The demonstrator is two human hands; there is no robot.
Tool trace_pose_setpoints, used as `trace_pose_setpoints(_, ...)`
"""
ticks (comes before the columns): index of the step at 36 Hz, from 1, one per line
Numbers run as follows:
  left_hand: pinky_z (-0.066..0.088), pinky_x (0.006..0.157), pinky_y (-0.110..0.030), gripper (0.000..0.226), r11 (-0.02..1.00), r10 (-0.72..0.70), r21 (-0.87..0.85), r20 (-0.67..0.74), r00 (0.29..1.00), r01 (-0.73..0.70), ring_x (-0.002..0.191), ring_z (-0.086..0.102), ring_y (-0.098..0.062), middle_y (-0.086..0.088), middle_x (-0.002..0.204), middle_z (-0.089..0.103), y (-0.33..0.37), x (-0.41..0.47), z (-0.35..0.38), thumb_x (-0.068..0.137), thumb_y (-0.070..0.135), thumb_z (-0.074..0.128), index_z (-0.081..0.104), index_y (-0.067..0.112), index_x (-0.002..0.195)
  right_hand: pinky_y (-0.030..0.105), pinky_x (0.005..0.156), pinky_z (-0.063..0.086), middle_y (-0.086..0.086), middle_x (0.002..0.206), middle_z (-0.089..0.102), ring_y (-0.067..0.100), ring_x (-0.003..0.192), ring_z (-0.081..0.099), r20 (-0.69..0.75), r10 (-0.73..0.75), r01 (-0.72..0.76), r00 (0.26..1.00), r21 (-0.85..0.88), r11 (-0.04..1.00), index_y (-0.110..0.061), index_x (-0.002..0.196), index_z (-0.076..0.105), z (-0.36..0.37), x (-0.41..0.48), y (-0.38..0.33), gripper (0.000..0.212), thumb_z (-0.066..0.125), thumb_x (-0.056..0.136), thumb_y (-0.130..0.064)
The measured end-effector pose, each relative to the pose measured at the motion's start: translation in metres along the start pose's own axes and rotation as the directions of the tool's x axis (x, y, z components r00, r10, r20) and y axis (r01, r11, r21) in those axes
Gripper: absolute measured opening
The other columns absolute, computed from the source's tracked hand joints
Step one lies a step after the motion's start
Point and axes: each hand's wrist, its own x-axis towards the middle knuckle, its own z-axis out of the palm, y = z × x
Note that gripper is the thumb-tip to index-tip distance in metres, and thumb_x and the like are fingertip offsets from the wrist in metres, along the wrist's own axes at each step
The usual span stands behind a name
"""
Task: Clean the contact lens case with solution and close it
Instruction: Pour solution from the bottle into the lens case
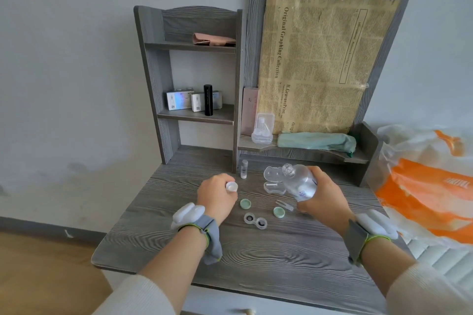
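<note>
We're at the tabletop (281, 258), and the contact lens case (255, 221) lies flat and open near its middle, between the two wrists. Both wells face up, with something dark in each. One green lid (245, 203) sits just up and left of the case. A second green lid (278, 212) sits up and right of it, beside a small pair of tweezers (284, 205). The right grip (323, 194) is wrapped round the body of the clear solution bottle (300, 183), held tilted above the tabletop. Its uncapped neck points up and left, and in this view it overlaps an open clear plastic box (273, 188). The left grip (217, 195) pinches the bottle's white cap (231, 186) at the fingertips. The pour looks like the step in hand, not yet begun: no solution is running. As for handling, that case looks tiny, light and rigid, so it may well skate on the smooth surface when a lid is twisted on. It would be best steadied by the bridge between the wells or pinched at an outer rim. The lids are thin and will likely turn slippery once wet, so take them by the edge. The bottle, part full, wants a hold round its waist and a gentle tip.
</note>
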Motion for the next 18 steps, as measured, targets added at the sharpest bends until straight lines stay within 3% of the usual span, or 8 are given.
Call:
trace_pose_setpoints(2, 0.042, 0.063, -0.031, 0.011, 0.999, 0.035, -0.038, -0.010, 0.999, -0.035, 0.072, 0.055, -0.027, -0.011, 0.078, 0.068, 0.013, 0.003, -0.006, 0.081, 0.014, 0.056, 0.063, 0.019, 0.074, 0.043, 0.072, 0.055, -0.005, 0.107, 0.057, 0.023, 0.089, 0.058, 0.001, -0.008, 0.008, 1.000, -0.005, 1.000, -0.034, 0.116, 0.044, -0.001, 0.000, -0.002, 0.070, 0.073, 0.056, -0.016)
trace_pose_setpoints(3, 0.046, 0.068, -0.031, 0.008, 0.995, 0.042, -0.088, -0.013, 0.999, -0.043, 0.077, 0.058, -0.028, -0.009, 0.082, 0.070, 0.019, 0.005, -0.006, 0.080, 0.016, 0.059, 0.067, 0.018, 0.080, 0.042, 0.072, 0.055, -0.006, 0.106, 0.058, 0.023, 0.089, 0.058, 0.002, -0.009, 0.009, 1.000, -0.008, 1.000, -0.034, 0.116, 0.044, 0.000, 0.001, -0.002, 0.069, 0.073, 0.055, -0.016)
trace_pose_setpoints(6, 0.052, 0.083, -0.032, 0.028, 0.962, 0.022, -0.273, -0.010, 1.000, -0.024, 0.090, 0.065, -0.020, 0.002, 0.093, 0.070, 0.039, 0.007, -0.014, 0.075, 0.018, 0.070, 0.065, 0.017, 0.102, 0.042, 0.075, 0.054, -0.007, 0.106, 0.058, 0.021, 0.089, 0.058, -0.001, -0.035, 0.035, 0.999, -0.011, 0.999, -0.035, 0.114, 0.044, -0.002, 0.002, -0.006, 0.068, 0.073, 0.055, -0.018)
trace_pose_setpoints(9, 0.053, 0.077, -0.027, 0.023, 0.925, 0.085, -0.372, 0.007, 0.996, -0.076, 0.079, 0.065, -0.014, 0.008, 0.083, 0.065, 0.055, 0.011, -0.020, 0.070, 0.015, 0.076, 0.067, 0.019, 0.091, 0.042, 0.077, 0.053, -0.010, 0.108, 0.055, 0.021, 0.092, 0.057, 0.014, -0.060, 0.061, 0.998, -0.026, 0.998, -0.038, 0.113, 0.042, -0.005, 0.003, -0.010, 0.068, 0.073, 0.055, -0.022)
trace_pose_setpoints(13, 0.043, 0.064, -0.006, 0.029, 0.889, 0.191, -0.436, 0.066, 0.979, -0.144, 0.067, 0.057, 0.004, 0.010, 0.083, 0.066, 0.068, 0.015, -0.027, 0.072, 0.021, 0.079, 0.071, 0.020, 0.100, 0.039, 0.075, 0.052, -0.011, 0.109, 0.054, 0.020, 0.093, 0.056, 0.019, -0.099, 0.100, 0.995, -0.055, 0.993, -0.040, 0.112, 0.040, -0.008, 0.005, -0.014, 0.069, 0.073, 0.053, -0.022)
trace_pose_setpoints(18, 0.040, 0.061, -0.003, 0.027, 0.884, 0.275, -0.422, 0.119, 0.954, -0.202, 0.068, 0.057, 0.005, 0.011, 0.082, 0.067, 0.074, 0.013, -0.031, 0.077, 0.028, 0.075, 0.072, 0.021, 0.103, 0.041, 0.077, 0.052, -0.010, 0.108, 0.053, 0.020, 0.094, 0.055, 0.026, -0.140, 0.142, 0.990, -0.096, 0.985, -0.041, 0.112, 0.040, -0.011, 0.005, -0.015, 0.070, 0.072, 0.052, -0.023)
